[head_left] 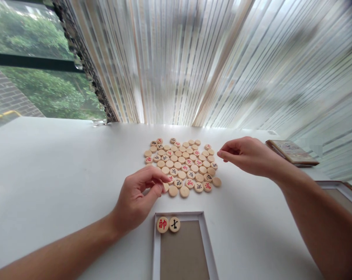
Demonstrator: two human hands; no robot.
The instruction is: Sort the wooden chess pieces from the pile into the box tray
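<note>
A cluster of round wooden Chinese chess pieces [180, 160] lies flat on the white table, some blank side up, others showing red or black characters. At its near left corner my left hand [141, 190] is curled, thumb and forefinger closing at a blank piece [166, 188]. My right hand [244, 155] hovers just right of the cluster, fingertips pinched together; whatever they may hold is hidden. In front, a shallow box tray [183, 249] with a white rim has two pieces in its far left corner: a red-marked one [162, 224] and a black-marked one [174, 224].
A closed flat box or book [293, 152] lies at the back right. Another shallow tray [344, 198] is partly hidden behind my right forearm. Striped sheer curtains [176, 62] hang along the table's far edge, with a window [32, 58] at left.
</note>
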